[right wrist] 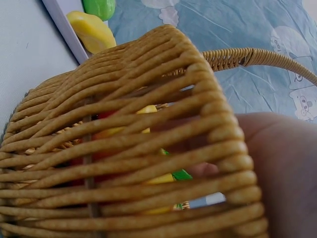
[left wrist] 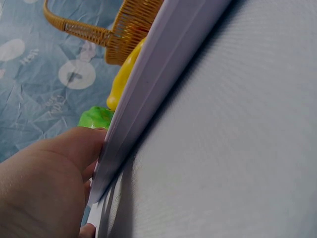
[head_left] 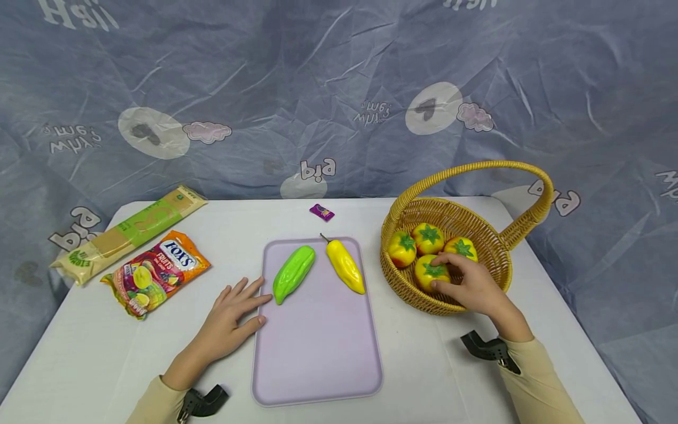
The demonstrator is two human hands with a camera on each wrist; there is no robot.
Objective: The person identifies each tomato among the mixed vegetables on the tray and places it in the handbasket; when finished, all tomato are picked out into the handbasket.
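Note:
A wicker basket (head_left: 447,206) with a tall handle holds several yellow-and-red tomatoes with green star-shaped tops. Inside it, my right hand (head_left: 471,284) grips the front tomato (head_left: 425,272), thumb and fingers on either side of its top. In the right wrist view the basket's woven wall (right wrist: 124,163) partly hides the fingers and the fruit. My left hand (head_left: 228,321) lies with fingers spread, fingertips at the left edge of a lilac tray (head_left: 318,353). On that tray are a green pepper (head_left: 293,272) and a yellow pepper (head_left: 345,268) with a dark stem.
To the left lie an orange Fox's candy bag (head_left: 159,272) and a long tan-and-green packet (head_left: 132,232). A small purple wrapped candy (head_left: 322,212) lies behind the tray. A patterned grey-blue cloth (head_left: 339,106) hangs behind the white table (head_left: 424,365).

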